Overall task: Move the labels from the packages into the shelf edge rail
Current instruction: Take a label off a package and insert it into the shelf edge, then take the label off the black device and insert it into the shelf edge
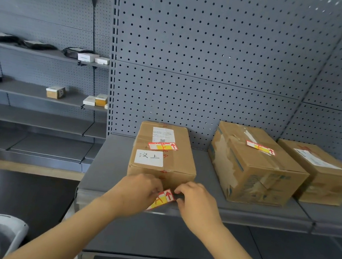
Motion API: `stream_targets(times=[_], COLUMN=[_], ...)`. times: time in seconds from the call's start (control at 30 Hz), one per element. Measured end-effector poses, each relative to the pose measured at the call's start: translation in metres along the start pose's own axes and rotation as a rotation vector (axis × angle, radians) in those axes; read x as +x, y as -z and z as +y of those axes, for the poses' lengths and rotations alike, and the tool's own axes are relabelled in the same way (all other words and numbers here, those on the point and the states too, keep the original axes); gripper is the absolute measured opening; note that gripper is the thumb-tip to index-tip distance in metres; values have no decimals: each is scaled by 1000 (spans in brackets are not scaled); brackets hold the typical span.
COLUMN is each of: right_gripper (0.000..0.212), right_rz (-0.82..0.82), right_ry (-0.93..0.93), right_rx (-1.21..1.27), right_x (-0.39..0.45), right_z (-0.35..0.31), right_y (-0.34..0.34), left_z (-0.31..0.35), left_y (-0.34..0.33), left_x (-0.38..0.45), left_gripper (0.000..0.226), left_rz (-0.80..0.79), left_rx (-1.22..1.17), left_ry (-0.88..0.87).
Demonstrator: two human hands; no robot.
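Both hands at the near edge of the shelf, working one label (163, 198) between them. Left hand (137, 193) pinches the label's left/lower part, fingers curled over it. Right hand (195, 202) has fingertips curled at the label's upper right corner, looks like a pinch, though exact contact is hard to see. Label is red/yellow with a red arrow, tilted: long axis runs from lower left up to upper right, not yet parallel to the shelf edge rail (241, 217). The rail runs left-right just under and beside the hands; the label's lower end sits at or over the rail's clear strip, can't tell if it's tucked in.

Key relation: label needs to rotate to level so its long axis matches the rail, then slide or press in. Left hand holds the low end near the rail, right hand holds the high end, so the right end likely has to drop.

Two more labels wait: one on the left package (163, 146) on top, far from the hands, another on the middle package (260, 148), right and far. Right package (320, 173) shows only a white shipping sticker.
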State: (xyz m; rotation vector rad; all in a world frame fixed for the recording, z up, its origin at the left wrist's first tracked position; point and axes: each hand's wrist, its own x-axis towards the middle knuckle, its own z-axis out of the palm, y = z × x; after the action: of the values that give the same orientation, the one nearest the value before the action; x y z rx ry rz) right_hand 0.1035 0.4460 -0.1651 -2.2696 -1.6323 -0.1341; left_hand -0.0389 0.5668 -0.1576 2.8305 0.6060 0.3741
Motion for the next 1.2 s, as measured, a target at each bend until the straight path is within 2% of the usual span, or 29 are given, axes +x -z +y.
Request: stream_targets(times=[0.1,0.27,0.57,0.77,0.93,1.2], right_gripper=[25,23,21,20,24,24], right_rz=[14,9,115,182,252,308], right_ry=[-56,-162,-387,-521,-633,-784], right_rx=[-18,-23,-81,-129,-164,-209], right_x=[-8,-29,-77,-122,-169,-239], right_z=[8,34,90,143,200,300], right_y=[9,28,71,98,130,190], left_z=[16,40,110,187,276,406], left_y=[-1,-1,-19,-46,-65,-94], left_x=[9,31,87,120,151,192], left_gripper=[21,21,28,28,28,31], left_rz=[-31,37,31,8,1,-15], left_rx=[1,-36,-12,-34,-43,-59], left_ry=[-70,-153,-354,-521,-655,-765])
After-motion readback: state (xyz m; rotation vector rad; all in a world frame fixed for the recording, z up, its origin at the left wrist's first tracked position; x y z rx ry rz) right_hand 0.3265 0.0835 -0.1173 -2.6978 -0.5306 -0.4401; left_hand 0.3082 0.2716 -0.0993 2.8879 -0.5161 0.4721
